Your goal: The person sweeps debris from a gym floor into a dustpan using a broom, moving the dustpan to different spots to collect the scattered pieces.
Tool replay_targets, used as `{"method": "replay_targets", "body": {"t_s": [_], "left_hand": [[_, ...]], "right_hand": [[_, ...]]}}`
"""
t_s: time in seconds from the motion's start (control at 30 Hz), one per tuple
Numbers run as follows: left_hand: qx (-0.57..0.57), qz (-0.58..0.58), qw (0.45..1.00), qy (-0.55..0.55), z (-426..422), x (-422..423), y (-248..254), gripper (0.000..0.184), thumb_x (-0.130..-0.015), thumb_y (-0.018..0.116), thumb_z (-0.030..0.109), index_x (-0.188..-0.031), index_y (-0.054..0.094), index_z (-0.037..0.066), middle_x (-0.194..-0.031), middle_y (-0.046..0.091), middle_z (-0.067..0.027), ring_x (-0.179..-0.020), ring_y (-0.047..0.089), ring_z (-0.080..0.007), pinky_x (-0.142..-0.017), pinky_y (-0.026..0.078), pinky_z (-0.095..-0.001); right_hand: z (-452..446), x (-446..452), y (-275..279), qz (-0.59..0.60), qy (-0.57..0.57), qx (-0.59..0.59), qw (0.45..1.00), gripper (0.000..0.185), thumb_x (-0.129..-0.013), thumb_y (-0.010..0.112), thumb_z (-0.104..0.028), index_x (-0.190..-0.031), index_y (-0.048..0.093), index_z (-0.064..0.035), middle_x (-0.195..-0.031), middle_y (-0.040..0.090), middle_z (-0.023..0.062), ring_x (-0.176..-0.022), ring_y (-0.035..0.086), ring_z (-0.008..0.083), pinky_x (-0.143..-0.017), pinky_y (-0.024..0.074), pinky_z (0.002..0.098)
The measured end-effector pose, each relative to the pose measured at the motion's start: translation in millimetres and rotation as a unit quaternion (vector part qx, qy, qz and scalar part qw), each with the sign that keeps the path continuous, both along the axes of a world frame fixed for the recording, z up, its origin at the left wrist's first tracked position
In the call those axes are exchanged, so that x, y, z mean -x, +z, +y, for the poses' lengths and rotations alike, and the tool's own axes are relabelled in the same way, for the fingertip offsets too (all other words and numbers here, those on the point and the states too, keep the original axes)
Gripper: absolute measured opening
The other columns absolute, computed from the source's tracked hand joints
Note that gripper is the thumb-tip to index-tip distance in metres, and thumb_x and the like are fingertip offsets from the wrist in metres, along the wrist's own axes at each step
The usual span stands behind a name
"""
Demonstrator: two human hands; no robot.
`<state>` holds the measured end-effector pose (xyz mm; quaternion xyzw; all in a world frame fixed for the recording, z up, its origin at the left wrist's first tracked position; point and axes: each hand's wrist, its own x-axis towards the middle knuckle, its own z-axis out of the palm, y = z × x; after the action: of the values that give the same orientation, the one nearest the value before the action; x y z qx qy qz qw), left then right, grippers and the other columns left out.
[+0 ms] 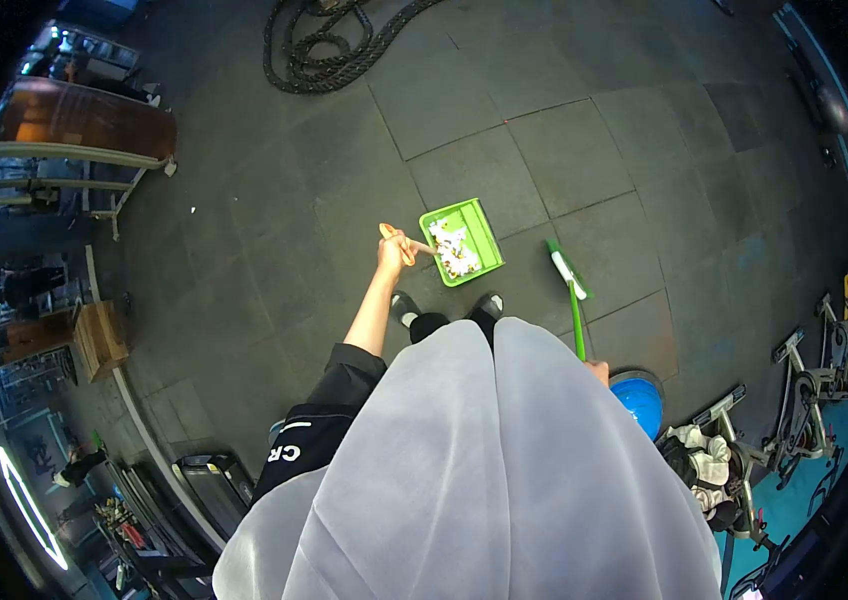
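Observation:
My left hand [393,256] is closed around the pale handle of a green dustpan [489,243], left of the pan. Something orange [385,230] shows at the same fist; I cannot make out what it is. White scraps [453,248] with darker bits lie inside the pan. Over on the right, my right hand [598,371] grips the green stick of a broom [577,322], partly hidden by my grey clothing. The broom's green and white head [566,272] is at the floor, right of the dustpan and apart from it.
Dark rubber tiles [484,170] cover the floor, with a coiled black rope [329,60] at the far end. A blue half-ball [639,400] lies near my right hand. Exercise bikes [802,390] stand on the right, a wooden box [101,340] and gym frames on the left.

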<state>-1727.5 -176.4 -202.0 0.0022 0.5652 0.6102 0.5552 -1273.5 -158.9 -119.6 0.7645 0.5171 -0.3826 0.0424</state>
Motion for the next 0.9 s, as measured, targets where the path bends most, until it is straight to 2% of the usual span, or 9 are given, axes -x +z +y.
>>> {"method": "replay_targets", "body": {"t_s": [0.07, 0.1, 0.2, 0.3, 0.53, 0.7, 0.77, 0.83, 0.9], "left_hand": [[0.021, 0.022, 0.995, 0.091, 1.0, -9.5, 21.6, 0.005, -0.059, 0.038, 0.003, -0.06, 0.041, 0.001, -0.055, 0.042, -0.0058, -0.046, 0.044, -0.0157, -0.048, 0.045, -0.028], [0.019, 0.023, 0.995, 0.09, 1.3, -9.8, 22.7, 0.005, -0.059, 0.038, 0.003, -0.06, 0.041, 0.001, -0.055, 0.042, -0.0058, -0.046, 0.044, -0.0157, -0.048, 0.045, -0.028], [0.004, 0.026, 0.995, 0.099, 0.8, -11.2, 24.0, 0.006, -0.059, 0.037, 0.004, -0.061, 0.042, 0.0, -0.058, 0.043, -0.0068, -0.048, 0.045, -0.0159, -0.047, 0.045, -0.0276], [0.004, 0.02, 0.996, 0.092, -3.6, -4.6, 19.7, 0.005, -0.059, 0.037, 0.004, -0.059, 0.041, 0.001, -0.061, 0.043, -0.0072, -0.049, 0.045, -0.0161, -0.047, 0.045, -0.0274], [-0.008, 0.014, 0.997, 0.075, -8.0, -4.6, 13.9, 0.006, -0.061, 0.038, 0.005, -0.057, 0.041, 0.002, -0.055, 0.042, -0.0057, -0.048, 0.046, -0.0159, -0.046, 0.044, -0.027], [-0.005, 0.003, 1.0, 0.016, -13.1, 1.4, 10.6, 0.018, -0.066, 0.036, 0.003, -0.084, 0.036, 0.001, -0.061, 0.04, -0.0066, -0.056, 0.045, -0.0164, -0.06, 0.047, -0.0385], [-0.006, 0.006, 1.0, -0.004, -13.4, 1.7, 6.2, 0.016, -0.069, 0.036, 0.005, -0.084, 0.036, 0.001, -0.062, 0.041, -0.0068, -0.055, 0.045, -0.0159, -0.06, 0.047, -0.0377], [0.0, 0.014, 1.0, 0.011, -12.5, -3.3, 15.7, 0.015, -0.069, 0.037, 0.006, -0.084, 0.036, 0.001, -0.063, 0.041, -0.0073, -0.056, 0.046, -0.0161, -0.059, 0.048, -0.037], [0.008, 0.025, 0.999, 0.025, -13.8, -2.4, 13.1, 0.015, -0.07, 0.037, 0.007, -0.084, 0.037, 0.001, -0.064, 0.042, -0.0079, -0.056, 0.046, -0.0164, -0.059, 0.048, -0.0364]], "right_hand": [[-7.5, -2.1, 46.0, 0.066, -0.09, 0.017, 0.994, 0.022, -0.062, 0.053, -0.01, -0.075, 0.054, 0.0067, -0.056, 0.054, 0.0128, -0.045, 0.05, 0.0187, -0.043, 0.0401, 0.0285], [-10.1, -2.7, 62.0, 0.13, -0.178, 0.034, 0.975, 0.017, -0.064, 0.052, -0.008, -0.076, 0.055, 0.0039, -0.054, 0.053, 0.0087, -0.042, 0.048, 0.0151, -0.038, 0.0383, 0.0256], [-23.6, -47.8, 61.4, 0.207, -0.135, 0.002, 0.969, 0.014, -0.066, 0.051, -0.007, -0.076, 0.056, 0.0024, -0.052, 0.05, 0.0054, -0.04, 0.045, 0.0117, -0.035, 0.0357, 0.0215], [-29.7, -27.1, 85.4, 0.155, -0.269, 0.044, 0.949, 0.015, -0.066, 0.052, -0.007, -0.076, 0.056, 0.0033, -0.053, 0.05, 0.0065, -0.04, 0.045, 0.0127, -0.035, 0.0366, 0.0225], [-21.2, -25.5, -9.6, 0.004, -0.117, -0.011, 0.993, 0.017, -0.061, 0.053, -0.006, -0.066, 0.053, 0.0104, -0.056, 0.053, 0.0115, -0.046, 0.05, 0.0161, -0.039, 0.0371, 0.03], [-3.5, 29.7, 50.2, 0.163, -0.072, 0.06, 0.982, 0.011, -0.059, 0.054, -0.007, -0.055, 0.051, 0.0038, -0.052, 0.051, 0.0082, -0.041, 0.045, 0.0119, -0.036, 0.0339, 0.0268], [-17.1, -15.9, 13.3, 0.189, -0.001, 0.016, 0.982, 0.011, -0.061, 0.053, -0.008, -0.057, 0.052, 0.0022, -0.05, 0.05, 0.007, -0.04, 0.043, 0.0112, -0.035, 0.0325, 0.0253], [-26.0, -77.6, -36.1, 0.164, -0.271, 0.271, 0.909, 0.013, -0.063, 0.051, -0.009, -0.062, 0.052, 0.0033, -0.053, 0.051, 0.0072, -0.038, 0.042, 0.0116, -0.036, 0.0336, 0.0251], [-41.2, 8.3, 109.6, 0.154, -0.281, 0.093, 0.943, 0.012, -0.067, 0.044, -0.009, -0.059, 0.048, -0.0005, -0.049, 0.046, 0.0055, -0.036, 0.04, 0.0105, -0.034, 0.0335, 0.0225]]}}
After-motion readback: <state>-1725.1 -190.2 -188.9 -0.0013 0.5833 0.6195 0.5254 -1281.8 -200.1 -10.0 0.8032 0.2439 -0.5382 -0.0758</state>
